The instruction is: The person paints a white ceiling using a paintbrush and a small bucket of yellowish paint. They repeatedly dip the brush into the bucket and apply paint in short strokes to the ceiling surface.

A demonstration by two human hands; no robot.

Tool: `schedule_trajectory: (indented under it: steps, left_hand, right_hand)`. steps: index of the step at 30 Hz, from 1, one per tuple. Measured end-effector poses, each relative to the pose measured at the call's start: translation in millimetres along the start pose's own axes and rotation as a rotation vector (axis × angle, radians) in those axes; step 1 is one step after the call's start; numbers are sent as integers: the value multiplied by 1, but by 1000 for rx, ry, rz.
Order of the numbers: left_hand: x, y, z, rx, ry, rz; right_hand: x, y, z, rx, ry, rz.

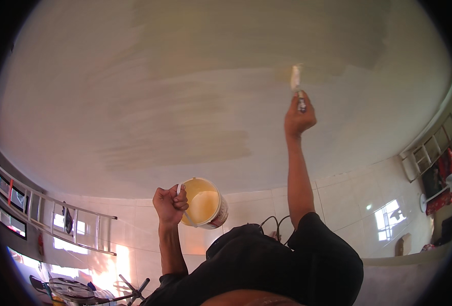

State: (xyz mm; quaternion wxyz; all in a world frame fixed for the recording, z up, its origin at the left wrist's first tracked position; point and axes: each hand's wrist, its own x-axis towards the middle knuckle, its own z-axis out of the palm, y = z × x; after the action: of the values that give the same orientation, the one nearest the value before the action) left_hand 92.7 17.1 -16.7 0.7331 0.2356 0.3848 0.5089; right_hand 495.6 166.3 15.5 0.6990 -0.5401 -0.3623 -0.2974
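My right hand [300, 118] is raised and closed around the handle of a paintbrush [296, 79]. Its pale bristles meet the wall [266, 112] at the lower edge of a darker, greyish-yellow painted area. More streaky brush marks show lower and to the left on the paler surface. Down at the left, my left hand [169, 205] is a fist around the white handle [179, 189] of a paint bucket [222, 211]. The bucket hangs tilted toward me, its mouth showing cream-yellow paint [204, 205] inside.
A metal ladder [72, 214] extends along the left side, and a second ladder [426, 150] stands at the far right near red cloth [443, 199]. A standing fan [71, 287] is at the lower left. Shiny pale tiles [348, 204] cover the floor.
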Motion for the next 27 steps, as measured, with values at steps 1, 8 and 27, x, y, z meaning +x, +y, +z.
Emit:
schedule_trajectory:
  steps: [1,8,27]
  left_hand:
    - [-1,1,1,4,-5,1]
    - [-4,4,4,-5,7,0]
    - [-7,8,-5,22,61,-1]
  right_hand:
    - [-18,-26,11,58,-16,-22]
    - [-78,-153,43,547,-406,35]
    - [-15,-39,32,-48,54,-157]
